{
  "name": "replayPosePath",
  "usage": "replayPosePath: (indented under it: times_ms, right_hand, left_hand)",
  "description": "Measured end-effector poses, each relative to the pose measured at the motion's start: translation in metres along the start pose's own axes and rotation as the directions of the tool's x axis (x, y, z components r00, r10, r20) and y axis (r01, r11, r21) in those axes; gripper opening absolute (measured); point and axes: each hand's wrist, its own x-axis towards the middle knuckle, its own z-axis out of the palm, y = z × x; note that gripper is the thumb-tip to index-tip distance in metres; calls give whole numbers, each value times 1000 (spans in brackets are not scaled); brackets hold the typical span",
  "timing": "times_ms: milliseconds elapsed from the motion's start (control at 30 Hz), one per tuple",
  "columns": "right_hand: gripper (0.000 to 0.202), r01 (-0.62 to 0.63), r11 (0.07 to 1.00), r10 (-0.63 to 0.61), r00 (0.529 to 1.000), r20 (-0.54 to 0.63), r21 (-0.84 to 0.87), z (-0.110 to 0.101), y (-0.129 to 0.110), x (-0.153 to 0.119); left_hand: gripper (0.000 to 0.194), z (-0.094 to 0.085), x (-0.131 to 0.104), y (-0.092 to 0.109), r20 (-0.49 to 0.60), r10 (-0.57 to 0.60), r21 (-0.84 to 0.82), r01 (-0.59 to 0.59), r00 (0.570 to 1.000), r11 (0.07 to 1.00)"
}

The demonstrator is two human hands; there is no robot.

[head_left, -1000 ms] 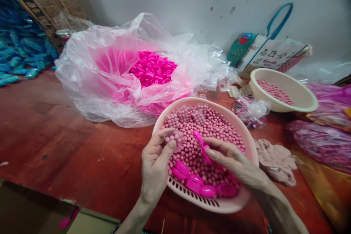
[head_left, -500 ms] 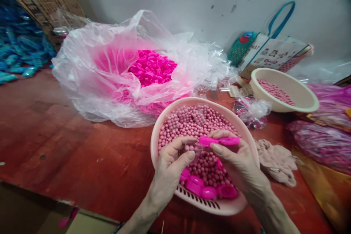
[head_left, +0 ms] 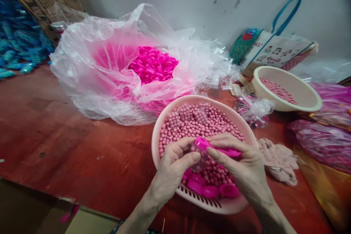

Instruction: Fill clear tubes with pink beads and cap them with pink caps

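Observation:
Over a pale pink basket (head_left: pixel 157 142) of pink beads (head_left: pixel 189 126), my left hand (head_left: pixel 178 159) pinches a small clear case (head_left: pixel 197 159) with beads inside. My right hand (head_left: pixel 237 157) grips a bright pink plastic piece (head_left: pixel 231 152), whose left end meets the top of the clear case. Several more pink plastic pieces (head_left: pixel 210 191) lie on the beads at the basket's near side. Clear cases of beads (head_left: pixel 174 120) rest at the far side of the basket.
Behind the basket, a translucent bag (head_left: pixel 90 91) holds many pink pieces. Clear plastic parts (head_left: pixel 216 76) lie by the wall. A cream bowl (head_left: pixel 307 97), a cloth (head_left: pixel 279 161) and wrapped bundles (head_left: pixel 318 142) are at right; blue packets (head_left: pixel 24 47) at far left.
The pink piece in my right hand has tilted, and its left end has come over the clear case. My hands have drawn closer together. The view has shifted slightly.

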Motion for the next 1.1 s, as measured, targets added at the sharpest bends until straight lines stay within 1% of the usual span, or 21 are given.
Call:
replayPosePath:
  times_ms: [100, 233, 300, 367, 400, 467, 533, 600, 667, 767, 833, 900, 933, 1000, 1067, 1100]
  right_hand:
    - [7, -26, 999, 27, 999, -34, 43, 3, 1, -1]
    - [8, -23, 1000, 23, 1000, -10, 1, 6, 0, -3]
    - [10, 16, 999, -16, 1000, -14, -40, 7, 0, -4]
    - [13, 79, 993, -80, 997, -15, -89, 7, 1, -4]
    - [16, 119, 986, -120, 993, -2, -117, 6, 2, -4]
    - [21, 207, 961, -199, 978, 63, -182, 4, 4, -2]
    - [24, 302, 917, -275, 952, 137, -260, 1, 6, -1]
    - [29, 377, 856, -335, 926, 176, -354, 0, 6, -3]
    - [43, 430, 769, -379, 902, 205, -473, 3, 7, -7]
    - [63, 450, 587, -403, 883, 238, -673, 14, 9, -16]
    - [70, 414, 497, -393, 891, 228, -762, 23, 11, -23]
    - [78, 392, 462, -392, 895, 213, -795, 28, 15, -29]
    - [82, 399, 456, -403, 890, 214, -795, 30, 17, -31]
    - [85, 430, 452, -452, 866, 215, -781, 30, 21, -34]
    - [83, 447, 444, -508, 840, 193, -777, 28, 25, -36]
    - [81, 466, 419, -541, 817, 198, -779, 27, 26, -36]
  left_hand:
    - [24, 1, 0, 1, 9, 9, 16, -9, 1000, 1000]
    - [20, 2, 0, 2, 23, 21, 36, -22, 1000, 999]
    - [19, 1, 0, 2, 34, -8, 10, 7, 999, 1000]
    - [19, 0, 0, 1, 34, -45, -18, 46, 998, 999]
    - [20, 0, 1, 1, 25, -58, -34, 59, 998, 998]
    - [24, -1, 1, 0, -6, -57, -65, 56, 998, 996]
    - [30, -2, 1, -2, -43, -26, -71, 23, 999, 997]
    - [33, -2, 0, -2, -59, 3, -34, -5, 998, 999]
    - [30, -2, -1, -2, -50, 14, 20, -13, 999, 1000]
    - [26, -1, -2, -2, -22, 44, 75, -42, 999, 996]
    - [25, -1, -3, -1, -9, 69, 118, -67, 998, 991]
    - [25, -1, -3, -1, 10, 76, 162, -77, 997, 984]
    - [25, -2, -4, -1, 21, 75, 174, -77, 997, 982]
    - [24, -3, -4, -1, 38, 65, 184, -71, 997, 980]
    - [22, -4, -5, -1, 43, 65, 205, -73, 997, 976]
    - [20, -4, -6, -1, 46, 70, 220, -79, 996, 972]
